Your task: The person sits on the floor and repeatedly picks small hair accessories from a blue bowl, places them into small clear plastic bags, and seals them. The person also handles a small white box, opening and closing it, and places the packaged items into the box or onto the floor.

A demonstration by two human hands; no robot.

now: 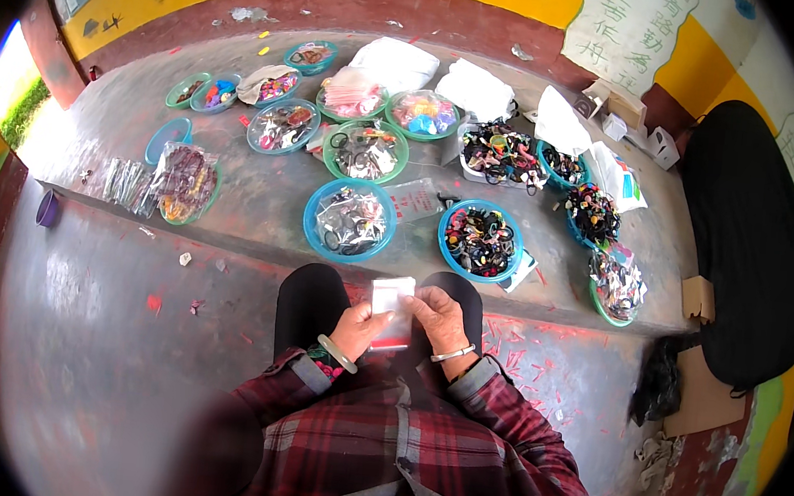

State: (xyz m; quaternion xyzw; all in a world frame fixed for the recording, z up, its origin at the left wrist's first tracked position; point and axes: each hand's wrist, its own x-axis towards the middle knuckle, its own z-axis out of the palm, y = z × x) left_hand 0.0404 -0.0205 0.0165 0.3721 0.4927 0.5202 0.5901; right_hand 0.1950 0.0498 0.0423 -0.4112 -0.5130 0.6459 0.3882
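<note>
In front of my lap I hold a small, flat, whitish plastic packet (391, 316) with a red band along its lower end; whether it is one bag or a stack of them I cannot tell. My left hand (358, 330) is closed on its left edge, thumb on top. From the other side, my right hand (443, 320) pinches its upper right part between thumb and fingers. Just beyond my knees on the raised ledge stand a blue basin (307, 231) with bagged hair ties and another blue basin (441, 252) full of dark and coloured hair ties.
More basins, such as a green one (329, 162), and white bags (395, 59) fill the concrete ledge (259, 208). Clear packets (129, 185) lie left. A purple cup (47, 208) stands far left. At right are a long black cover (746, 250) and cardboard (705, 398). Red scraps dot the floor.
</note>
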